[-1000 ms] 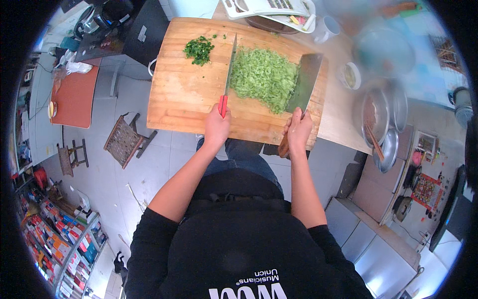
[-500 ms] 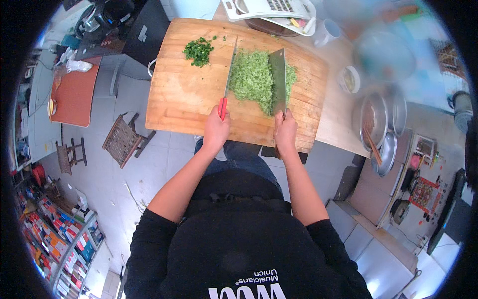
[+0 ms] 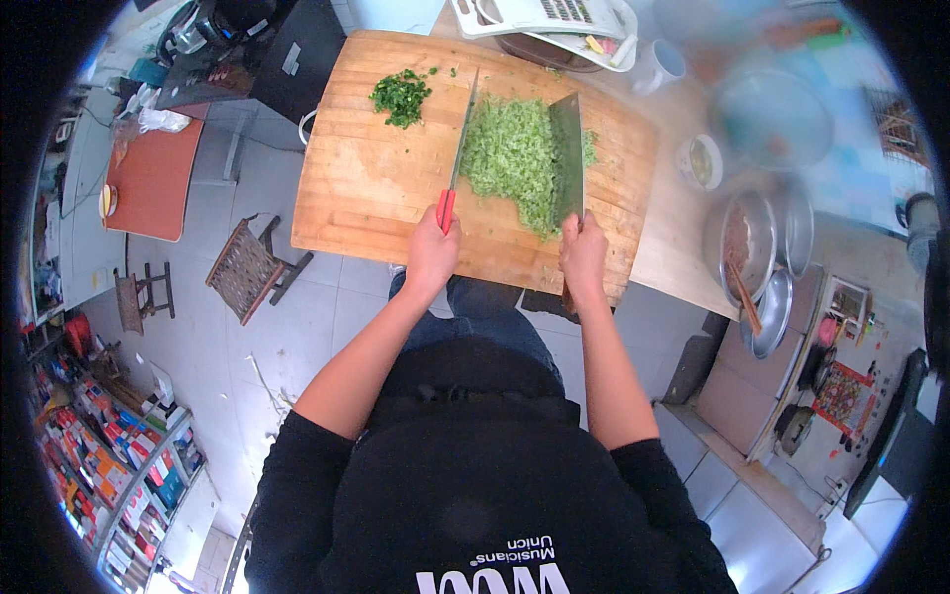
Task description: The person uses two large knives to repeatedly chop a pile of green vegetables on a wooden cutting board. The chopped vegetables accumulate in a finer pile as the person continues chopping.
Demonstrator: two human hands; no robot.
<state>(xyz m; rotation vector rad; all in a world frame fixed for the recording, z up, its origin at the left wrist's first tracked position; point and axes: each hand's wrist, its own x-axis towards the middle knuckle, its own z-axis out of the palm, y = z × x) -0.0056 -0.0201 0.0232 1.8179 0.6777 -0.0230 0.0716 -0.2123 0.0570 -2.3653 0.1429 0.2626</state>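
A large wooden cutting board (image 3: 376, 188) carries a heap of finely chopped light green vegetable (image 3: 510, 158) and a small pile of darker chopped greens (image 3: 401, 96). My left hand (image 3: 432, 252) grips a red-handled knife (image 3: 457, 158), whose thin blade stands along the left side of the heap. My right hand (image 3: 583, 255) grips a broad cleaver (image 3: 567, 153), its blade pressed against the heap's right side. The heap lies squeezed between the two blades.
A small bowl (image 3: 700, 161), metal bowls with chopsticks (image 3: 757, 252) and a cup (image 3: 661, 65) stand right of the board. A white tray (image 3: 539, 15) lies behind it. A woven stool (image 3: 247, 267) and orange table (image 3: 148, 178) are on the floor at left.
The cleaver in my right hand has swept left across the board, pushing the chopped vegetable into a narrower heap against the red-handled knife. My left hand has barely moved.
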